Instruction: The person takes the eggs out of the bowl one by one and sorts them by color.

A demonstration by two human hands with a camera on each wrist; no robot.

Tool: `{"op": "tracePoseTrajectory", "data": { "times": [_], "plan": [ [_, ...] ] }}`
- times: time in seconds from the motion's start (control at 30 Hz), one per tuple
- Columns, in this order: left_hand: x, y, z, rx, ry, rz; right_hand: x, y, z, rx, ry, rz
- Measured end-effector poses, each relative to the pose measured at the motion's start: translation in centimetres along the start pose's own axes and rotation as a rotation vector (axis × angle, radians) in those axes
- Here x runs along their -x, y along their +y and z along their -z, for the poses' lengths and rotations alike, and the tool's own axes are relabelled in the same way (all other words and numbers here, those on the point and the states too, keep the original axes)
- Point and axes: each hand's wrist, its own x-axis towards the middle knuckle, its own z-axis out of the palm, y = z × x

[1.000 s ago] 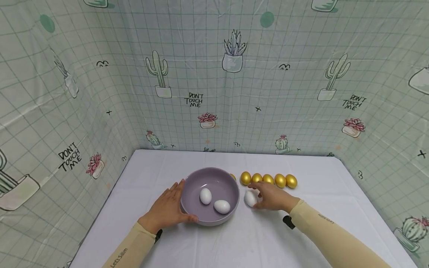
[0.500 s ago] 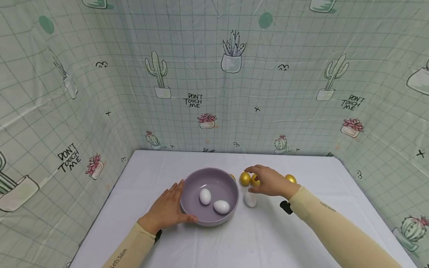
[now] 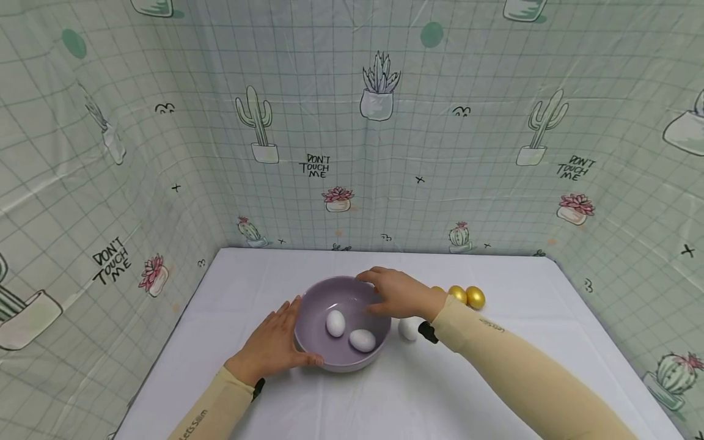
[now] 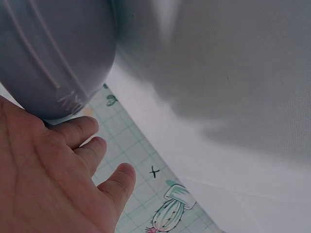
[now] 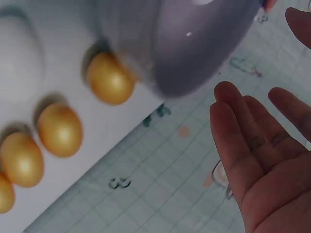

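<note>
A purple bowl [image 3: 343, 365] stands on the white tabletop with two white eggs in it, one egg [image 3: 335, 323] near the middle and another egg [image 3: 362, 341] at the front right. My left hand [image 3: 269, 342] rests against the bowl's left side, fingers and thumb spread along its wall. Over the bowl's right rim hovers my right hand [image 3: 404, 293]; in the right wrist view its palm is bare and its fingers extend with nothing between them. A third white egg [image 3: 407, 329] lies on the table right of the bowl, partly hidden by my right wrist.
Several golden eggs [image 3: 475, 297] lie in a row behind the right forearm, partly covered by it. In the right wrist view one golden egg [image 5: 111, 78] sits close beside the bowl. A cactus-print cloth [image 3: 291, 201] walls in the table at back and sides.
My right hand has left the white egg on the table, passed over the golden eggs and moved left to the bowl's right rim. The left hand and bowl have stayed put.
</note>
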Motion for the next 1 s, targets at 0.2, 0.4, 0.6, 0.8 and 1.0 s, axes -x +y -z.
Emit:
{"op": "tracePoseTrajectory", "data": {
  "times": [0.2, 0.4, 0.6, 0.8, 1.0],
  "plan": [
    [0.0, 0.0, 0.0, 0.001, -0.007, 0.000, -2.1, -1.7, -1.5, 0.030, -0.049, 0.004],
    [0.0, 0.0, 0.1, -0.005, -0.010, -0.005, -3.4, -2.4, -3.4, 0.076, -0.095, -0.042],
    [0.0, 0.0, 0.1, -0.004, -0.009, -0.005, -4.0, -2.6, -4.6, 0.144, -0.113, -0.103],
    [0.0, 0.0, 0.1, -0.005, -0.004, -0.007, -4.0, -2.5, -5.7, 0.184, -0.145, -0.126],
    [0.0, 0.0, 0.0, -0.007, 0.003, -0.007, -3.9, -2.3, -7.0, 0.208, -0.166, -0.118]
  ]
}}
